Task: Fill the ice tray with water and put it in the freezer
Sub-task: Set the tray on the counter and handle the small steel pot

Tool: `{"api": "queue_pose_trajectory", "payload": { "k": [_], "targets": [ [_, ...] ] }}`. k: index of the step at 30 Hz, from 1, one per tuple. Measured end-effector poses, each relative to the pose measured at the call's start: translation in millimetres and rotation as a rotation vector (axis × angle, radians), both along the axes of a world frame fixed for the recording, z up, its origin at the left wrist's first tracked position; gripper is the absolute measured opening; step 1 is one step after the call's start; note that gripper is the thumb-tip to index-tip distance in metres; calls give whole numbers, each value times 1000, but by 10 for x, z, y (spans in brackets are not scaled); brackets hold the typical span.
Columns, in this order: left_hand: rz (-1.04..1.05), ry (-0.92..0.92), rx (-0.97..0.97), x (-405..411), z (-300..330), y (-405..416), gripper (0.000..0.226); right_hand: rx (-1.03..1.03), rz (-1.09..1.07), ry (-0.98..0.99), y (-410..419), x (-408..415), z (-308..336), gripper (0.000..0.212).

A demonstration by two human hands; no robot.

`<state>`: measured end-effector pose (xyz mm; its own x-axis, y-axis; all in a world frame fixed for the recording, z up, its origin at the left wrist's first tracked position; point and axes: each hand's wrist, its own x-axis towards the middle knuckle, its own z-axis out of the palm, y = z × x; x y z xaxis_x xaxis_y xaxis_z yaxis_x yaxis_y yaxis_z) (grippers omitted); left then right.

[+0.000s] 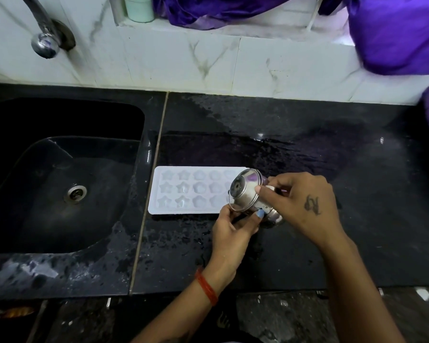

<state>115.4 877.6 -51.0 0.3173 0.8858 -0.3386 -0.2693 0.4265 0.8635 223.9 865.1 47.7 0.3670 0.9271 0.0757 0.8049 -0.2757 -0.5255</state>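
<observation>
Tilting a small steel vessel over the right end of a white ice tray, a person works at a wet black worktop. The left hand has its grip curled round the vessel's lower rim from 7 o'clock, a blue-painted thumbnail pressed to the metal; the right hand, a dark mark on its back, pinches the vessel's far side from 3 o'clock. The vessel lies almost on its side, its mouth turned toward 9 o'clock, over the tray's right-hand moulds. Whether water is leaving it cannot be told.

The ice tray lies flat on the worktop, long side running 9 to 3 o'clock, with star-shaped and rounded moulds in three rows; its right end is hidden behind the vessel. A red bangle circles the left wrist.

At 9 o'clock of the tray, just beside it, a black sink drops away with a steel drain. A chrome tap hangs at 11 o'clock against white marbled tiles. On the ledge at 12 o'clock stand a pale green cup and purple cloth.
</observation>
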Motion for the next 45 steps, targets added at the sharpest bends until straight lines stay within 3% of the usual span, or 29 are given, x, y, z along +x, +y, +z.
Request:
{"api": "queue_pose_trajectory", "payload": {
  "k": [4, 8, 13, 20, 30, 39, 45],
  "targets": [
    [28, 104, 83, 39, -23, 11, 36, 47, -67, 167, -51, 63, -13, 19],
    [11, 136, 96, 83, -5, 11, 56, 96, -111, 266, -107, 111, -25, 20],
    [-29, 45, 15, 136, -10, -17, 30, 74, -97, 134, -139, 155, -33, 20],
    [-99, -71, -83, 180, -7, -88, 33, -29, -40, -89, -123, 163, -30, 31],
    [-85, -105, -106, 180, -44, -89, 36, -9, -12, -128, -131, 142, -53, 32],
    [-43, 38, 35, 208, -78, -75, 33, 58, -93, 104, -177, 215, -100, 18],
    [-39, 155, 145, 238, -61, -46, 44, 108, -211, 301, -227, 321, -138, 11]
  ]
}}
